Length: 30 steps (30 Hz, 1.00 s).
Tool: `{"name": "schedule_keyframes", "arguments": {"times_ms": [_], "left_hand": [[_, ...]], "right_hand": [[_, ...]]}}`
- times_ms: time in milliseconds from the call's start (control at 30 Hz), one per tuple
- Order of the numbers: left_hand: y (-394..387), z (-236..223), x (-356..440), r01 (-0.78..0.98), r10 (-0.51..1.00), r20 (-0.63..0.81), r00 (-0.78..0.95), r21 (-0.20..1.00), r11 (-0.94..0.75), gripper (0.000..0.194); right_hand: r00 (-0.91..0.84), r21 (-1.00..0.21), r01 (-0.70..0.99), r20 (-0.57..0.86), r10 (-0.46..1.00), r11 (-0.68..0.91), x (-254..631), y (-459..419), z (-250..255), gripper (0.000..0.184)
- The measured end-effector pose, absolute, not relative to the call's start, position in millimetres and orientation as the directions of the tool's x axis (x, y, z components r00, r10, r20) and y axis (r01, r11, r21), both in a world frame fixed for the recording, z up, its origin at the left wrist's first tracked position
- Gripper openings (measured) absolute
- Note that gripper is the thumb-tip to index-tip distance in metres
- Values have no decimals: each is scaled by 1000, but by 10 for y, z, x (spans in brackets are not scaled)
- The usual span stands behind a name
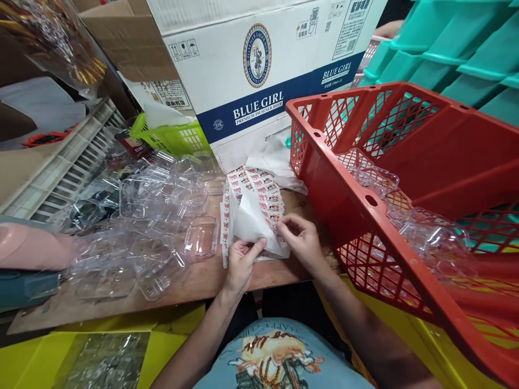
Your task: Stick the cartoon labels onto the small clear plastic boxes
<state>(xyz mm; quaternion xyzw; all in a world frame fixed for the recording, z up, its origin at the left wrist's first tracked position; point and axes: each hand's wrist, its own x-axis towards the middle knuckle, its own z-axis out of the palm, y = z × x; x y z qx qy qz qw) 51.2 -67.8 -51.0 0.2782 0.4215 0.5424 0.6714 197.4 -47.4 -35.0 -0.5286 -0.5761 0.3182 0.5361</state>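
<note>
My left hand (pixel 241 265) pinches the lower edge of a white backing sheet (pixel 251 219) that curls up from a sheet of small red-and-white stickers (pixel 259 189) lying on the wooden table (pixel 194 281). My right hand (pixel 302 240) is closed in a pinch at the right edge of the same sticker sheet, fingertips on a sticker. Beside my left hand lies a clear plastic lidded case (pixel 201 237), at the edge of a pile of several clear plastic cases (pixel 146 216).
A red mesh crate (pixel 365 200) holding clear cases tilts at my right. A Blue Girl beer carton (pixel 259 70) stands behind the stickers, a green basket (pixel 174 135) to its left. Teal crates (pixel 458 59) stack at far right. Yellow bins (pixel 170 346) sit below the table.
</note>
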Motion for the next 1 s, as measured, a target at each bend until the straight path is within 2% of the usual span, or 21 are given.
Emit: {"name": "schedule_keyframes", "arguments": {"times_ms": [133,267,333,433,500,567,600,667,733,767,833,900,933,1000], "left_hand": [[-650,-473,522,-520,960,-276,45,814,258,31],[-618,-475,503,-520,960,-279,20,818,248,32],[-613,-459,461,-426,938,-319,135,836,346,32],[-625,-375,384,-113,763,-448,466,825,553,53],[-639,-275,356,-5,668,-470,577,815,579,63],[-640,-152,362,-110,706,-395,588,826,553,68],[-634,-89,373,-204,734,-342,587,815,543,71],[-608,20,396,-376,763,-250,596,753,540,78],[-583,82,398,-468,773,-200,602,697,544,82],[-578,90,388,-495,791,-193,580,688,531,82],[-594,66,354,-516,843,-189,504,716,469,80],[-646,13,322,-477,886,-157,436,795,376,75],[-682,-12,312,-438,898,-122,423,840,320,72],[-766,-39,301,-340,893,-47,447,915,218,68]], "right_hand": [[251,-963,193,234,939,188,2072,-428,-406,22],[430,-973,111,230,873,202,2107,-419,-369,20],[517,-965,78,253,817,249,2094,-395,-304,19],[581,-932,82,332,743,352,2056,-355,-157,16],[564,-906,123,400,722,405,2033,-359,-66,14],[456,-850,222,523,720,477,2017,-410,-15,11],[340,-792,303,610,716,530,2011,-454,-9,9],[24,-586,470,756,654,660,2002,-566,-23,12],[-273,-382,537,765,584,752,2003,-684,-46,25],[-351,-353,530,736,579,771,2007,-731,-50,30],[-329,-464,480,692,643,745,2025,-783,-33,36],[-160,-670,408,616,772,620,2046,-764,14,37],[-86,-754,373,552,829,541,2053,-734,45,34],[-64,-843,332,427,902,422,2057,-668,114,23]]}}
